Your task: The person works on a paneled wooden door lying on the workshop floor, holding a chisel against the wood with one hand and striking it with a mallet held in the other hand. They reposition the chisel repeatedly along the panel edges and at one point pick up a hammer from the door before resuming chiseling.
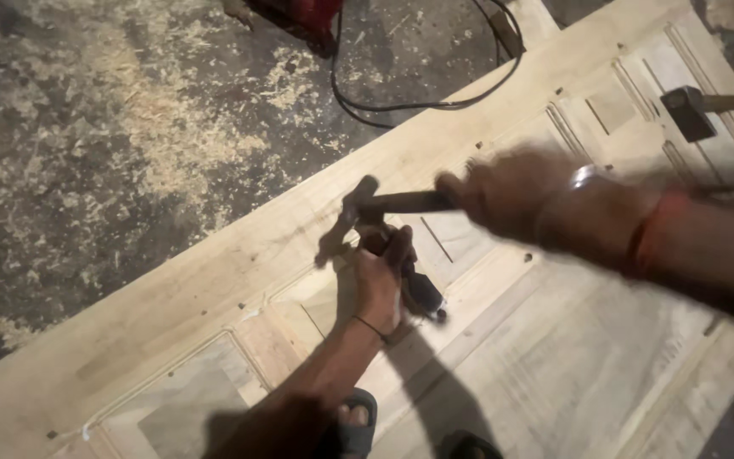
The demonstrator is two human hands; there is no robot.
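A pale wooden panelled door (214,289) lies flat across the view. My right hand (503,191), blurred by motion, grips the handle of a hammer (367,208) whose dark head hangs just above my left hand. My left hand (381,272) is closed around a dark-handled tool, apparently a chisel (422,293), held against a recessed panel of the door. I wear a metal bangle and a red thread on my right wrist, a thin band on the left.
A second hammer (694,110) rests on the door at the upper right. A black cable (418,98) loops over the sawdust-strewn floor (87,127) beyond the door, beside a red machine (307,13). My sandalled foot (354,421) stands on the door.
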